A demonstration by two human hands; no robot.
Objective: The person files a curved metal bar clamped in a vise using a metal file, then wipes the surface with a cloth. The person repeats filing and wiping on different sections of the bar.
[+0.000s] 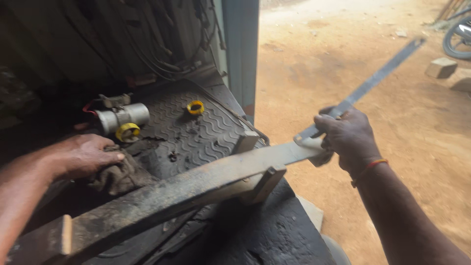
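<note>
Right hand (349, 140) is closing its grip around a long flat metal bar (378, 76), which is angling up and away over sandy ground (314, 88); left hand (83, 156) is pressing fingers together on a dirty rag (120, 176), lying on the ribbed rubber mat (196, 132); a grimy wooden plank (186, 189) is lying between both hands; yellow rings (195, 107) and a metal cylinder (122, 118) are sitting behind

A yellow ring (195, 107) lies on the ribbed rubber mat (206, 135); perhaps a tyre (456, 39) beyond.

Open-air vehicle repair yard, bare dirt ground (373, 147), ribbed rubber floor mat (196, 132), hanging wiring (157, 49), motorcycle wheel (458, 37)
</note>
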